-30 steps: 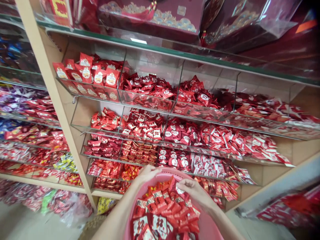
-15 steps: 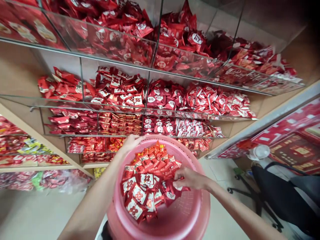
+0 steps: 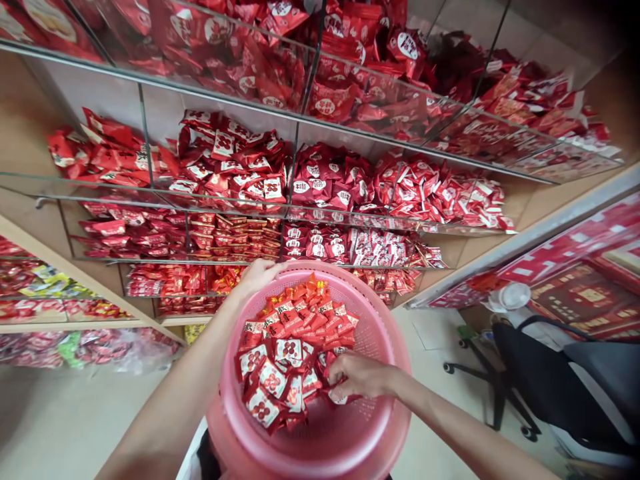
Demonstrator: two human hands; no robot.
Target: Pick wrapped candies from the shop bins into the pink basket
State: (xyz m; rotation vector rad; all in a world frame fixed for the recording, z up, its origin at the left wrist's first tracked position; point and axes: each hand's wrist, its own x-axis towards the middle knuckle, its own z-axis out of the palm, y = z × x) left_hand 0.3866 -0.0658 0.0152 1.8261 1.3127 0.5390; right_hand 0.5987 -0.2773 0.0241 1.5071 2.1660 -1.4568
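A pink plastic basket with perforated walls stands in front of me. Inside it lie orange-red packets at the back and red-and-white packets in front. My left hand grips the far left rim of the basket, its fingers partly hidden over the edge. Down in the basket, at the right side of the pile, my right hand has its fingers curled over a dark red packet. That packet is mostly covered by the hand and lies against its neighbours.
Shelves with glass fronts hold many red packets in divided compartments. To the right are a black wheeled chair and a white round container. Bagged goods lie low on the left, above a tiled floor.
My right hand has moved left and slightly down with the dark red packet, closer into the pile. My left hand stays on the rim. The camera view has shifted slightly.
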